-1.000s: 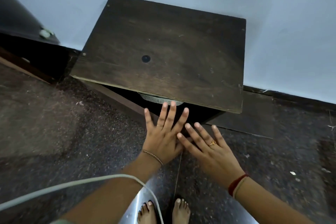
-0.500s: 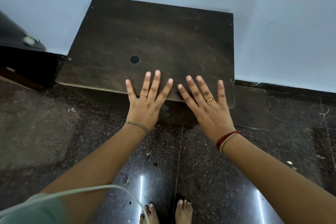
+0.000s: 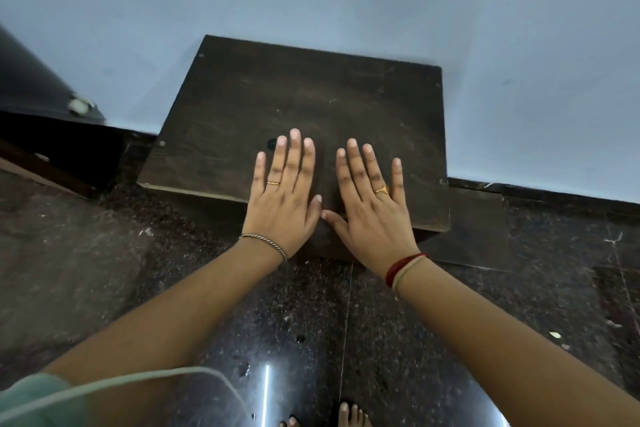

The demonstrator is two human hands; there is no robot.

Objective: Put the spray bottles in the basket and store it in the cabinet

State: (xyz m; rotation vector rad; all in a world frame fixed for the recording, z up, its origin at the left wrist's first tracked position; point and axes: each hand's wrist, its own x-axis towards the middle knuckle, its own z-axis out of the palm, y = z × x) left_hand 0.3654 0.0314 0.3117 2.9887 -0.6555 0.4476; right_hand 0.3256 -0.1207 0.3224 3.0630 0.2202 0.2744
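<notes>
A low dark wooden cabinet [image 3: 346, 104] stands against the pale blue wall, seen from above. My left hand [image 3: 284, 198] and my right hand [image 3: 372, 204] are held flat and side by side over its front edge, fingers spread and pointing at the wall, holding nothing. The cabinet's front and inside are hidden under its top and my hands. No basket or spray bottle shows.
The floor [image 3: 450, 340] is dark polished stone. A dark flat panel [image 3: 478, 236] lies low at the cabinet's right. Dark furniture [image 3: 45, 135] stands at the left wall. My bare toes [image 3: 346, 416] show at the bottom edge. A pale cord [image 3: 138, 381] crosses the lower left.
Both hands rose from the floor in front of the cabinet to above its top edge. The view lifted, so the basket rim seen inside the open front is hidden now.
</notes>
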